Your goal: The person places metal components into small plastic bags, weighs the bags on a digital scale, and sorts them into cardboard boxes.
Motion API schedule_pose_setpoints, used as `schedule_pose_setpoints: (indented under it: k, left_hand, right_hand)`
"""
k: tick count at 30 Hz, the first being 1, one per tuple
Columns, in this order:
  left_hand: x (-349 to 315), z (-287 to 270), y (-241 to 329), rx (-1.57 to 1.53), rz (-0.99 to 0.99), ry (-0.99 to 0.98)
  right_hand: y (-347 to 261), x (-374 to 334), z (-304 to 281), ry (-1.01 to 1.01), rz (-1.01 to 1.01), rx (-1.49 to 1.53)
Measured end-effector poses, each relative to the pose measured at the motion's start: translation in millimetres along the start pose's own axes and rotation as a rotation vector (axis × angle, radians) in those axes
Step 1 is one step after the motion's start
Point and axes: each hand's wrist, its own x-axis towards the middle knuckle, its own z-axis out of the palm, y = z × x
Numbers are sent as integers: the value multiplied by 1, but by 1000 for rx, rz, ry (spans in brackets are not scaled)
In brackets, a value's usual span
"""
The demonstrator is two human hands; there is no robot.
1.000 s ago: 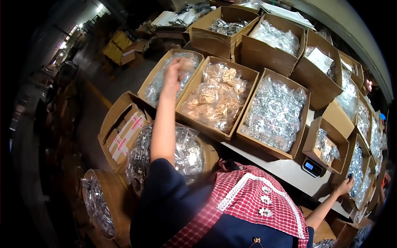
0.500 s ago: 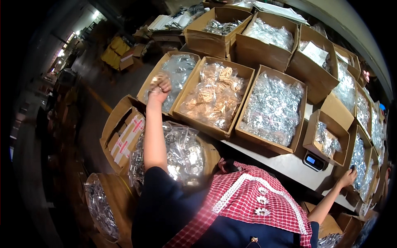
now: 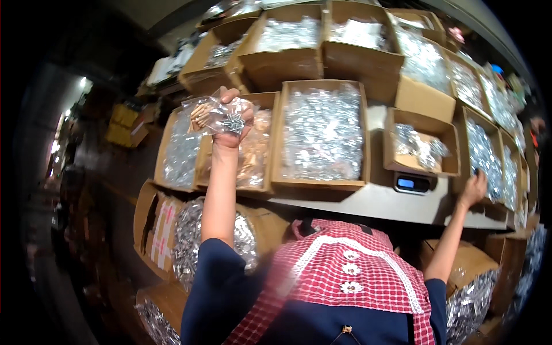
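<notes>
My left hand (image 3: 240, 118) is closed, raised over the boxes with small clear plastic bags in its grip. One is a bag of wooden dowels (image 3: 200, 117); beside it, against the palm, is a bag of silver screws (image 3: 234, 123). Under that hand stands a box of dowel bags (image 3: 257, 155), partly hidden by my wrist and forearm. On the far right, my right hand (image 3: 474, 188) reaches to the near edge of a box of bagged metal parts (image 3: 484, 150). Its fingers are bent together, with something small and dark at their tips that I cannot make out.
A large box of bagged silver hardware (image 3: 323, 135) stands in the middle. To its right, a small box with a few bags (image 3: 422, 150) sits on a digital scale (image 3: 411, 183). More filled cartons line the back. Beside my left arm is a round container of metal parts (image 3: 244, 241).
My view has turned to the right. My left hand has moved rightward from the leftmost box toward the dowel box, its bags now showing clearly. My right hand stays at the same box.
</notes>
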Motion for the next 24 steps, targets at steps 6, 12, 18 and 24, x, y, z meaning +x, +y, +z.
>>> schedule_pose_setpoints:
  k: [6,12,18,24]
  left_hand:
    - [85,-20,-149,275,-166,-40]
    - [144,-37,-288,1270,-275,79]
    - [126,-16,-280,1534,-85,32]
    - [3,5,-147,1466,190,579]
  right_hand:
    - [-36,9,-11,-18,3,-97]
    - [-46,8,-23,11,-54,-14]
    - [-38,7,-30,15,-96,5]
    - [-41,5,-26,-75,-88,6]
